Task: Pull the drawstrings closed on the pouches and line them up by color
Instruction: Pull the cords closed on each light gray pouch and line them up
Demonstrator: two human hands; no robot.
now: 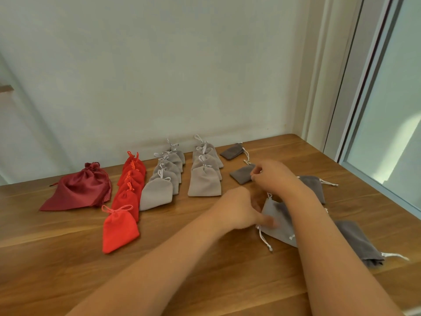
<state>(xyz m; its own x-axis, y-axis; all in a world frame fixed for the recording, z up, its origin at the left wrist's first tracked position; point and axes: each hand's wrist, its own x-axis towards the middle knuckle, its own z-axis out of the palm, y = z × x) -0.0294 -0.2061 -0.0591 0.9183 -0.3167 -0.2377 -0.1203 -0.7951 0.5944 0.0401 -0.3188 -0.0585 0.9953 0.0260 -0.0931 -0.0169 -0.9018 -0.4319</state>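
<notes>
worktop (205,270): brown wood. All the pouches lie on it.
dark red pouch (77,190): the big one at the far left. Its top is pulled tight.
red pouches (127,190): one row just right of the dark red pouch. Each lies partly on the next, and the tops are pulled shut.
light grey pouches (159,179): two rows side by side, right of the red row. Their tops are pulled shut too.
dark grey pouches (232,151): two small ones sit at the back right, one behind the other and a little apart. One more peeks out behind the right arm. Another lies near the front right, with a white string sticking out to the right.
grey pouch (278,222): lies flat between the two arms, right of the light grey rows. Its white strings (264,239) stick out at the near left corner.
left hand (239,208): the fingers are curled, and they pinch the left edge of the grey pouch with the thumb.
right hand (271,176): farther back than the left hand. Its fingers are bunched together right at the edge of the second dark grey pouch. It is too blurry to tell if they hold a string.
wall (159,76): pale and plain, behind the worktop.
window (387,110): at the right side.
</notes>
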